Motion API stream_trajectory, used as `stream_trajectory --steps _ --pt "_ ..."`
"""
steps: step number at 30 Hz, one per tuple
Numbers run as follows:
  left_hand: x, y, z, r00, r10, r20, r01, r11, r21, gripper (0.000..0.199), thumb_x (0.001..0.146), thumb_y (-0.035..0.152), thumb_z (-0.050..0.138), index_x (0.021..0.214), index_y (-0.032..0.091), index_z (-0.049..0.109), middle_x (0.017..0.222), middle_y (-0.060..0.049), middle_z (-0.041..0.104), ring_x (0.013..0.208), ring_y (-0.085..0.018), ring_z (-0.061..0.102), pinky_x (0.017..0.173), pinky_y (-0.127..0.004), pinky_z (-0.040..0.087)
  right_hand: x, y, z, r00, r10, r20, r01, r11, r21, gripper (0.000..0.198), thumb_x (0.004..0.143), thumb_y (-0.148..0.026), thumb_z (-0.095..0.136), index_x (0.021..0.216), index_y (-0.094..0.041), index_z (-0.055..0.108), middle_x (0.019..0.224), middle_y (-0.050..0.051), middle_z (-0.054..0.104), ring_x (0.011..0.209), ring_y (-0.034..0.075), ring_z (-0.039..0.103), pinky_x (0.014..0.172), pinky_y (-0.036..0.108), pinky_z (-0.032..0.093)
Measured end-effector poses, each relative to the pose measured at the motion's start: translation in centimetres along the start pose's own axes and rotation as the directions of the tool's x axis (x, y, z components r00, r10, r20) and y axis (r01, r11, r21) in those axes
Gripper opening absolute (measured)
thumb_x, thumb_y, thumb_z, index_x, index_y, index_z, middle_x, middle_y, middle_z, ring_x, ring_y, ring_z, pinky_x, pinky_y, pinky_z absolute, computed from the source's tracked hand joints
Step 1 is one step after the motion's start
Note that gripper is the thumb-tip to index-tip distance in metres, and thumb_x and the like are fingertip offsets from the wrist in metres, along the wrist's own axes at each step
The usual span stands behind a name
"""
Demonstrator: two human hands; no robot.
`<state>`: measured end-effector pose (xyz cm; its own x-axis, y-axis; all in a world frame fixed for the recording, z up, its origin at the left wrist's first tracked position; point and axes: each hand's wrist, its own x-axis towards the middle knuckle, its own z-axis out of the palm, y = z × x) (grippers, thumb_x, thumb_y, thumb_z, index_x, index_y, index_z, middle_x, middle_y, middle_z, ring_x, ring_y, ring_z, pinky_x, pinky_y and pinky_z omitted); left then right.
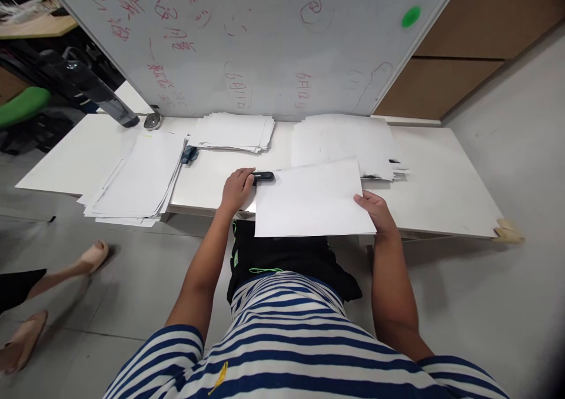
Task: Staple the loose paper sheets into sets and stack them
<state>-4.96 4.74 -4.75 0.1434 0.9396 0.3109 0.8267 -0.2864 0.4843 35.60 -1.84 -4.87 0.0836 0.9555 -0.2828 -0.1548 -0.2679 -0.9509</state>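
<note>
At the bottom centre of the frame is a blue-and-white striped short-sleeved shirt point(286, 340), with black cloth bottoms point(282, 255) above it. Just beyond, at the centre, lies a thin set of plain white rectangular paper sheets point(309, 205), reaching past the table's near edge. The upper face looks blank, smooth and flat; along the bottom and right a second edge peeks out, so more than one sheet is there. The right hand point(375, 210) is closed on their right edge, thumb on top. The left hand point(238, 188) is wrapped around a long, rounded black stapler-like tool point(263, 176), which sits at the sheets' upper left corner; whether it bites the paper cannot be told.

Farther off, on the white rectangular table point(441, 181), a loose white paper stack point(141, 175) lies at the left, beside a small dark-blue object point(189, 155). Behind stand a white whiteboard point(265, 46) with red handwriting and, upper left, a dark translucent bottle point(103, 96).
</note>
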Motion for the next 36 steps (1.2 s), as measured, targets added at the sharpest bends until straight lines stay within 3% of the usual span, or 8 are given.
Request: stream_trajectory --steps 6,12,17,20,28,31,36 --pt "0.5 0.2 -0.3 0.999 -0.013 -0.029 0.011 0.999 -0.052 0.04 0.101 0.04 0.039 0.123 0.022 0.068 0.129 -0.008 0.065 0.123 -0.022 0.058 0.108 -0.038 0.044 -0.2 -0.3 0.3 1.0 0.0 -0.001 0.0 1.0 0.008 0.04 0.068 -0.046 0.085 0.097 -0.021 0.076 0.088 0.004 0.08 0.073 0.024 0.075 0.06 0.032 0.058" --pt "4.4 3.3 -0.8 0.992 -0.027 -0.123 0.025 1.0 -0.012 0.034 0.101 0.038 0.041 0.116 0.022 0.067 0.124 -0.008 0.068 0.121 -0.022 0.059 0.107 -0.039 0.043 -0.3 -0.4 0.5 1.0 -0.007 -0.005 0.007 0.999 -0.04 0.043 0.069 -0.048 0.083 0.103 -0.022 0.075 0.092 0.005 0.08 0.078 0.026 0.076 0.062 0.034 0.06" --pt "7.7 5.2 0.9 0.974 -0.225 -0.005 0.224 0.969 0.105 0.036 0.101 0.043 0.04 0.118 0.024 0.065 0.134 -0.011 0.063 0.133 -0.031 0.049 0.114 -0.056 0.032 -0.5 -0.6 0.6 1.0 -0.009 -0.03 0.007 0.998 -0.058 0.042 0.069 -0.047 0.082 0.102 -0.022 0.075 0.09 0.004 0.08 0.081 0.028 0.076 0.063 0.035 0.061" --pt "8.2 5.1 1.8 0.946 -0.317 0.061 0.309 0.944 0.114 0.045 0.102 0.047 0.032 0.125 0.023 0.061 0.139 -0.013 0.059 0.135 -0.033 0.046 0.11 -0.057 0.036 -0.6 -0.7 0.7 0.999 0.004 -0.035 -0.006 0.999 -0.053 0.04 0.07 -0.046 0.082 0.101 -0.022 0.075 0.088 0.004 0.08 0.081 0.027 0.076 0.063 0.035 0.061" --pt "7.9 5.3 2.0 0.948 -0.311 0.063 0.29 0.931 0.223 0.047 0.101 0.047 0.028 0.127 0.023 0.059 0.136 -0.014 0.059 0.132 -0.032 0.045 0.106 -0.05 0.041 -0.6 -0.9 0.6 0.997 0.036 -0.062 -0.041 0.995 -0.09 0.04 0.069 -0.048 0.083 0.099 -0.023 0.075 0.086 0.002 0.08 0.071 0.024 0.075 0.059 0.033 0.059" --pt "8.0 5.3 2.4 0.946 -0.318 0.07 0.294 0.927 0.234 0.044 0.099 0.046 0.035 0.128 0.022 0.058 0.137 -0.015 0.058 0.134 -0.033 0.044 0.106 -0.052 0.041 -0.6 -0.9 0.6 0.997 0.044 -0.069 -0.052 0.993 -0.11 0.041 0.069 -0.049 0.083 0.1 -0.024 0.075 0.087 0.002 0.08 0.073 0.025 0.075 0.06 0.035 0.06" --pt "8.1 4.2 4.4 0.967 -0.255 0.011 0.25 0.954 0.168 0.05 0.085 0.052 0.065 0.123 0.021 0.06 0.136 -0.019 0.058 0.139 -0.042 0.037 0.112 -0.064 0.029 -0.7 -0.8 0.4 0.997 0.042 -0.066 -0.051 0.989 -0.139 0.036 0.073 -0.05 0.08 0.101 -0.027 0.075 0.093 0.005 0.08 0.081 0.031 0.076 0.063 0.04 0.061"
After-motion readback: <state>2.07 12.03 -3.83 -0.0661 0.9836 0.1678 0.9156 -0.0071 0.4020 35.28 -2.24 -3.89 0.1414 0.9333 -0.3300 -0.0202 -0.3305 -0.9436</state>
